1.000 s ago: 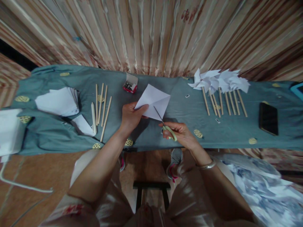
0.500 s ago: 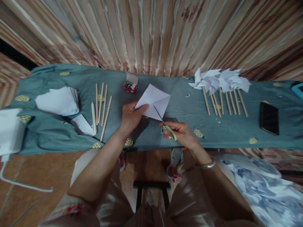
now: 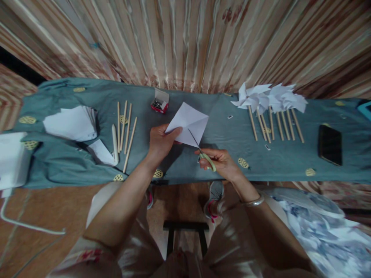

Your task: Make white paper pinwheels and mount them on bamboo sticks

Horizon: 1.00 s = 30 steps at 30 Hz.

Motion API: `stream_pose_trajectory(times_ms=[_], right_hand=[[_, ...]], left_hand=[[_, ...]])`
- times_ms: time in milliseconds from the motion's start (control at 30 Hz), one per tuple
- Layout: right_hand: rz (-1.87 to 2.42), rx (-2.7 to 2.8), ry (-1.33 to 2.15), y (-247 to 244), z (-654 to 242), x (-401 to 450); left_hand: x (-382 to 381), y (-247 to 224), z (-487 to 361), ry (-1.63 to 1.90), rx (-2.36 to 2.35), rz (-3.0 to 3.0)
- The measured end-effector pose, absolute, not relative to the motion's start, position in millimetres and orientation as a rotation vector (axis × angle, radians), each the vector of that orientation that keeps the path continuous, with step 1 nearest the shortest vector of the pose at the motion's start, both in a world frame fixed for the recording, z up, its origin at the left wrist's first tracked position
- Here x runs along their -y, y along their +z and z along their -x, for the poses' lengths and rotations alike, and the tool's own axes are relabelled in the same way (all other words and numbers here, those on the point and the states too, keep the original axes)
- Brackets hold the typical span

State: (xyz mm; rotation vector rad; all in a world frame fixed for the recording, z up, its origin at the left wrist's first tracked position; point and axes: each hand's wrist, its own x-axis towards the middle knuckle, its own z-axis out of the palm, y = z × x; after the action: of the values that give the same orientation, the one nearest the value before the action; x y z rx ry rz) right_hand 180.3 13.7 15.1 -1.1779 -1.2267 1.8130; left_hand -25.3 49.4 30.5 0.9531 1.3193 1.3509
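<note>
A square sheet of white paper (image 3: 188, 119) with crease lines is pinched at its left corner by my left hand (image 3: 162, 142), thumb on top. My right hand (image 3: 216, 162) is closed round the light green handles of a pair of scissors (image 3: 208, 161). The dark blades lie over the lower right edge of the paper, their tip pointing toward its middle. Past the sheet's upper left edge stands a small open red and white box (image 3: 160, 102) of metal pins. Both hands are above the green tablecloth (image 3: 185, 175).
Several wooden sticks (image 3: 124, 127) and a stack of white paper (image 3: 71, 123) lie to the left, near a white device (image 3: 13, 160). On the right are several paper pinwheels (image 3: 272, 98) on sticks and a black phone (image 3: 329, 144). A clear bag (image 3: 324, 227) of paper pieces sits lower right.
</note>
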Motion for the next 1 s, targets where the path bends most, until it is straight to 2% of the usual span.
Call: stream_pose_trajectory(times_ms=[533,767,1000], right_hand=[[1.213,1.398,1.911,40,-218,-16],[1.206,1.331,1.679,45,-238,-22],[1.253,1.175,1.395,41,-230,-36]], left_hand=[[-48,36,27,1.337,-1.301,-0.863],[-45,35,25,1.324,-1.256,-0.853],[-39,31,20,1.131,-1.282,-0.982]])
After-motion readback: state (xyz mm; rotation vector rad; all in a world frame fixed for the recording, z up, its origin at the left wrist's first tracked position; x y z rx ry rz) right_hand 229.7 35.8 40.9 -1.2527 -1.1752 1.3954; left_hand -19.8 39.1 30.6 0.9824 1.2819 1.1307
